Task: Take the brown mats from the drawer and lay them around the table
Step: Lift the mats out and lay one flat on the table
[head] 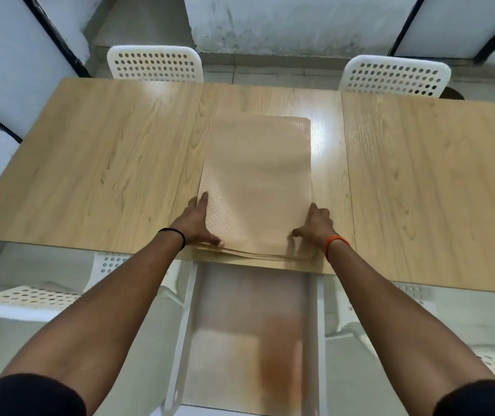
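**Mats stacked at the near edge, both hands on the pile**

The mats (258,181) lie as one stack in the middle of the table (105,163), the long side running away from you and the near ends fanned out at the table edge, so you can count several layers there. The drawer (252,331) below stands pulled out towards you and looks empty, though its floor is blurred.

Your left hand (199,223) lies flat against the stack's left edge, thumb on the near corner. Your right hand (315,225) rests at the right edge with the fingers curled at the near corner. Neither is clamped shut on a mat; they press and steady the pile.

Judge these mats as thin, light and bendy, with a dotted texture that should grip a little. A single one will likely droop if lifted by one corner, and the sheets may cling together. Peel the top one at the fanned near corner, where the layers are offset, and carry it by two edges.

The tabletop is otherwise bare. Two chairs (154,66) stand at the far side and more sit close at your left and right, beside the open drawer; those and the drawer itself will hamper you stepping round.
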